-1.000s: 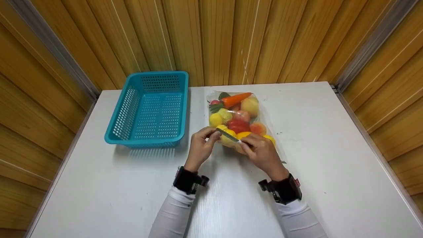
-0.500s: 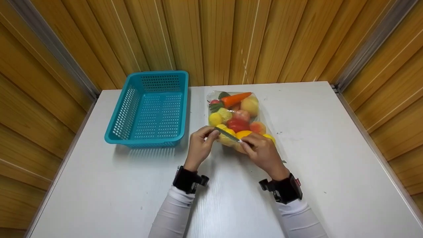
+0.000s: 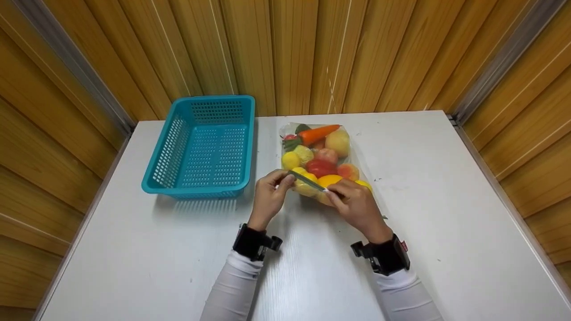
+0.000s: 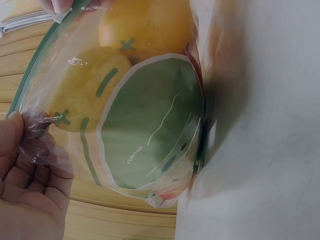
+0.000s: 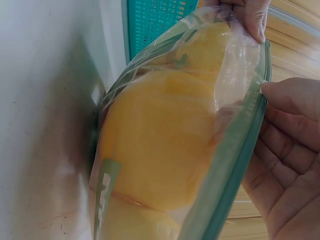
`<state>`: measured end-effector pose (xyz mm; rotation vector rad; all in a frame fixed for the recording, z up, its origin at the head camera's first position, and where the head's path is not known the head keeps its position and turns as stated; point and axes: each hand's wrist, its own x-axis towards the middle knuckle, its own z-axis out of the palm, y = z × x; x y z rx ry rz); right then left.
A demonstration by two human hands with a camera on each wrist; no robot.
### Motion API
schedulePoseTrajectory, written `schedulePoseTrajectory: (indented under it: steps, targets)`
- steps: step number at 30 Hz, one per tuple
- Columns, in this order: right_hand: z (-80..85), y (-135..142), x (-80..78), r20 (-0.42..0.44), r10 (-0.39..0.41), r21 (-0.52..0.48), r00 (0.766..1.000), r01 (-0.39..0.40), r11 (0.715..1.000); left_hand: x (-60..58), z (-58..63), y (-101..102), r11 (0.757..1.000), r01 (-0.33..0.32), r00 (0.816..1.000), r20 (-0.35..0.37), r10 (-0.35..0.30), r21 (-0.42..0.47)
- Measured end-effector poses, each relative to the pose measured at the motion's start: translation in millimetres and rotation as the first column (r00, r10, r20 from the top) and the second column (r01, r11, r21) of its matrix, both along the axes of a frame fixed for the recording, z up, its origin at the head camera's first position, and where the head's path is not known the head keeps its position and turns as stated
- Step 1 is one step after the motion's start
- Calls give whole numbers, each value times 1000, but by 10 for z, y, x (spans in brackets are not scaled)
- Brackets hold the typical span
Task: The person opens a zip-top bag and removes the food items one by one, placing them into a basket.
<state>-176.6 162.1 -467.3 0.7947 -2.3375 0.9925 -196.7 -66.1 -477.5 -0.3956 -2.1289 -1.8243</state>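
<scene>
A clear zip bag point(image 4: 150, 125) with green printing is packed with fruit and vegetables. Through its plastic show a carrot point(image 3: 319, 134), a red pepper point(image 3: 321, 168) and a lemon point(image 3: 291, 160). My left hand point(image 3: 270, 194) pinches one end of the bag's green zip strip point(image 3: 307, 181). Further along the same strip, my right hand point(image 3: 355, 203) grips between thumb and fingers a small white slider point(image 5: 262, 86), mostly covered by the thumb. The strip runs taut between both hands, raised toward me. In the right wrist view, a large yellow-orange fruit point(image 5: 160, 140) fills the bag.
A blue-green plastic basket point(image 3: 196, 191) with perforated walls stands left of the bag, with nothing inside. The white table point(image 3: 147, 267) is bounded by wood-grain panels point(image 3: 290, 58) at the back and on both sides.
My left hand has edged slightly up and left with its end of the zip strip. The right hand has barely shifted. Both grips stay the same.
</scene>
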Motion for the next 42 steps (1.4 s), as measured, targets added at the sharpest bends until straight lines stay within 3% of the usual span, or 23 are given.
schedulePoseTrajectory:
  steps: [42]
  targets:
    - [55,85,-6,-13,-3,23,1000,3,1000,-35,-4,-51,999,-23,1000,7,23,22]
